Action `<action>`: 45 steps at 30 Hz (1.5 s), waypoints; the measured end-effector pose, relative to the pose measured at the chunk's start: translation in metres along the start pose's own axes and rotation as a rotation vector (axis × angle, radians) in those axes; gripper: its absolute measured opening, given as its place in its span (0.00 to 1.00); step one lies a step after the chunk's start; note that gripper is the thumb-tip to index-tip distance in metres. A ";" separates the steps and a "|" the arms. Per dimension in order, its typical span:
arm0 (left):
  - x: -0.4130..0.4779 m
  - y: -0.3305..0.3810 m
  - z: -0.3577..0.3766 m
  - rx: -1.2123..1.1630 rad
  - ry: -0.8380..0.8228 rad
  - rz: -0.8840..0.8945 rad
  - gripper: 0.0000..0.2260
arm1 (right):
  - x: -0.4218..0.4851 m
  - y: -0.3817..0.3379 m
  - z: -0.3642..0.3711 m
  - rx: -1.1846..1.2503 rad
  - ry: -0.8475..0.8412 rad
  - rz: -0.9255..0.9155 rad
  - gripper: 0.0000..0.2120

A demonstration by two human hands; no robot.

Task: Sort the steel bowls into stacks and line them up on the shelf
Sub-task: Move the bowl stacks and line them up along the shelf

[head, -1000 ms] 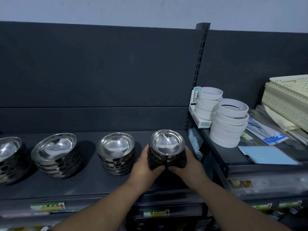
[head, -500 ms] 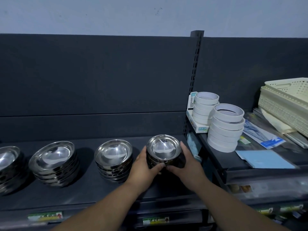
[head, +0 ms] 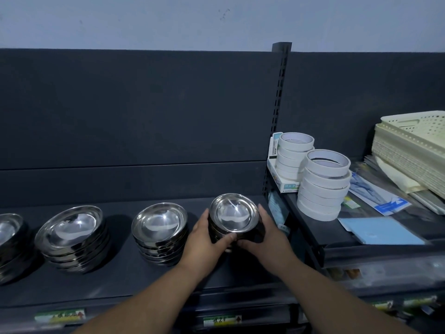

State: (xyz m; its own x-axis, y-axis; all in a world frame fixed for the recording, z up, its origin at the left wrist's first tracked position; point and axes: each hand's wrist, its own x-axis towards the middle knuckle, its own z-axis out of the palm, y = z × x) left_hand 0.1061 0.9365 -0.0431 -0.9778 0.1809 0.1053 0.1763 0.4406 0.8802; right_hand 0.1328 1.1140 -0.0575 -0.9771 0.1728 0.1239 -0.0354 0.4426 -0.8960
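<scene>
Two bare forearms reach in from the bottom of the frame over the dark shelf (head: 120, 280). There the left hand (head: 204, 242) and right hand (head: 267, 239) cup a stack of small steel bowls (head: 233, 213) from opposite sides, each grip wrapped round the stack's flanks with the thumbs nearly meeting in front. The stack is at the right end of the row, close by the slotted upright (head: 279, 116). Whether its base is down on the shelf cannot be told, as the thumbs hide it. The polished steel looks stiff and hard to damage but slick. Nested together, the bowls probably carry some weight and could slide or clatter against one another, so a low, two-sided hold under the bottom bowl's curve seems the safest purchase. Just to the left stands a medium stack (head: 160, 220), then a wider stack (head: 69, 227), with a fourth stack (head: 9, 230) cut off at the frame's edge. In the neighbouring bay sit rolls of white tape (head: 322, 184), a blue pad (head: 380, 230) and cream baskets (head: 414, 150), against the dark back panel (head: 144, 116).
</scene>
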 end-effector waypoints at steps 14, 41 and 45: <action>0.006 0.001 -0.001 0.049 -0.005 -0.027 0.38 | 0.001 -0.009 -0.003 -0.066 -0.011 0.059 0.52; -0.104 -0.125 -0.175 0.211 0.439 -0.202 0.09 | -0.073 -0.075 0.153 -0.188 -0.282 0.029 0.12; -0.097 -0.137 -0.208 0.256 0.323 -0.177 0.08 | -0.069 -0.081 0.182 -0.241 -0.147 0.070 0.12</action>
State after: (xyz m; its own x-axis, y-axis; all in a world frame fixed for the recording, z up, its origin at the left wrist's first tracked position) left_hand 0.1534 0.6759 -0.0777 -0.9735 -0.1829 0.1376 -0.0149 0.6505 0.7593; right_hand 0.1648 0.9062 -0.0712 -0.9959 0.0892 -0.0135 0.0672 0.6337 -0.7707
